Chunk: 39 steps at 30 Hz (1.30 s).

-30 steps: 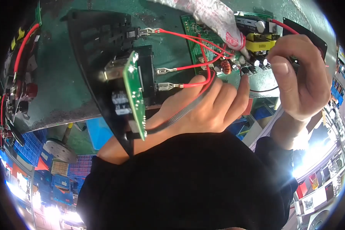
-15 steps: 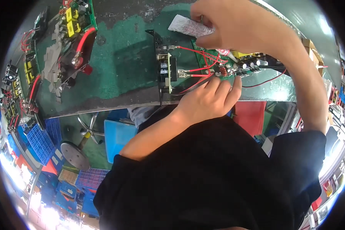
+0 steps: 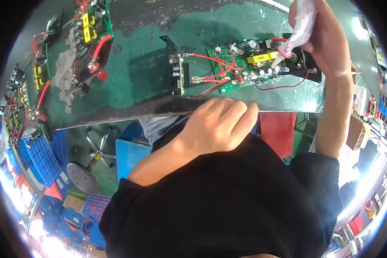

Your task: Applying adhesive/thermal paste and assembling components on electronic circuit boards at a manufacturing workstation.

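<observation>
A crumpled white squeeze tube (image 3: pixel 304 23) with a pale tapered nozzle is in my right hand (image 3: pixel 330 43), its fingers wrapped round it. The nozzle tip points down over the green circuit board (image 3: pixel 225 88), beside a yellow-wrapped component (image 3: pixel 262 57); I cannot tell whether it touches. My left hand (image 3: pixel 221 124) is loosely closed, back up, at the front edge of the bench, apart from the board. Nothing shows in it, though its fingertips are hidden. Red wires (image 3: pixel 215 60) link the board to an upright black panel (image 3: pixel 173 71) on its left.
Other boards with yellow components (image 3: pixel 89 32) stand at the left of the green bench (image 3: pixel 133 81). A heap of small grey pieces (image 3: pixel 64 73) lies beside them. Below the bench edge are a stool (image 3: pixel 82 177), blue crates (image 3: pixel 47 159) and a red panel (image 3: pixel 277 133).
My right hand has swung to the right with the tube, whose nozzle now hangs over the board's right part. My left hand has drawn back from the board toward me.
</observation>
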Motion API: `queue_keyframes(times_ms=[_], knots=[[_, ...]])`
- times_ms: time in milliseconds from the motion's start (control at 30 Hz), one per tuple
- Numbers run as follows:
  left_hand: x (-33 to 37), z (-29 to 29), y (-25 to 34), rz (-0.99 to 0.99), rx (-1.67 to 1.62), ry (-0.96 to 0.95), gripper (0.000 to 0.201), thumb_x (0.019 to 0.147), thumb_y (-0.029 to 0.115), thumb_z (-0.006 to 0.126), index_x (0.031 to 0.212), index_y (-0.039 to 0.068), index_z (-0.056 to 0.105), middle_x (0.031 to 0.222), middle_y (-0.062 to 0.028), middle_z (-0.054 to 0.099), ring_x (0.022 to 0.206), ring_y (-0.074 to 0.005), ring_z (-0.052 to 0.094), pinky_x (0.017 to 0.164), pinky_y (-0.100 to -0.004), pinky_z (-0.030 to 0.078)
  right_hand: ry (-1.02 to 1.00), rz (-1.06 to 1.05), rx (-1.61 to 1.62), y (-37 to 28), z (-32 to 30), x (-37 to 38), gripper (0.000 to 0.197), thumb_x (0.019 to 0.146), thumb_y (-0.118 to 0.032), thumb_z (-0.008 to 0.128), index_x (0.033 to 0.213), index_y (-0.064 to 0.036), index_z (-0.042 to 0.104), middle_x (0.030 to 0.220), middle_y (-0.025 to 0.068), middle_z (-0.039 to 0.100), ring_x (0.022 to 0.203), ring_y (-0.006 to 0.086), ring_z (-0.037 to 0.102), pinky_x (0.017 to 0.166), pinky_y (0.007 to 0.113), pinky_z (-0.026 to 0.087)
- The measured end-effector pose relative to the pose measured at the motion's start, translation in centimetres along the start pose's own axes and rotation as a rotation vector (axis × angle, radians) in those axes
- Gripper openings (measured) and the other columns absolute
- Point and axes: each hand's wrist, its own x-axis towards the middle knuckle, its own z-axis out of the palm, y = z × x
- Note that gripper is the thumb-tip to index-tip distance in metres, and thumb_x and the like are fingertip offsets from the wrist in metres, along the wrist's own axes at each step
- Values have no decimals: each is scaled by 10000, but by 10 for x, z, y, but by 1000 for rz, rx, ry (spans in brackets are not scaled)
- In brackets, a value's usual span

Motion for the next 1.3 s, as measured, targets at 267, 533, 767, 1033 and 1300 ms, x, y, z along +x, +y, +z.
queue_keyframes(times_ms=[267, 533, 767, 1033, 1300], knots=[[98, -51, -13, -442, -273, 185, 177, 889, 152, 709, 983, 2, 686, 759, -77, 636, 630, -200, 595, 542, -306, 467, 985, 366, -1165, 9, 103, 15, 446, 985, -385, 547, 845, -14, 749, 677, 92, 693, 546, 190, 627, 521, 315, 479], [129, -56, -21, -643, -666, 21, 294, 996, 195, 615, 1068, -81, 683, 867, -104, 720, 788, -107, 655, 704, -265, 523, 678, 57, -1287, 30, 103, -2, 416, 1013, -362, 605, 820, -2, 688, 637, -11, 587, 556, 37, 499, 491, 217, 381], [140, -72, -33, -633, -765, -98, 269, 974, 161, 651, 1101, -72, 689, 930, -96, 726, 832, -119, 673, 766, -260, 541, 625, -51, -1202, 29, 107, 3, 305, 1026, -290, 593, 888, -25, 657, 742, 4, 653, 572, 51, 593, 520, 189, 464], [145, -92, -31, -630, -782, -242, 224, 900, 143, 755, 1032, -28, 697, 905, -84, 729, 818, -122, 684, 744, -264, 550, 551, -10, -1482, 31, 118, 1, 382, 1058, -328, 518, 910, -21, 689, 707, 13, 646, 562, 52, 586, 510, 196, 465], [143, -95, -37, -603, -733, -259, 156, 896, 77, 712, 1000, -34, 678, 914, -87, 721, 814, -137, 689, 756, -263, 552, 519, 112, -1253, 45, 114, -7, 501, 1067, -424, 470, 1004, 33, 665, 799, 20, 639, 645, 64, 551, 557, 212, 437]])
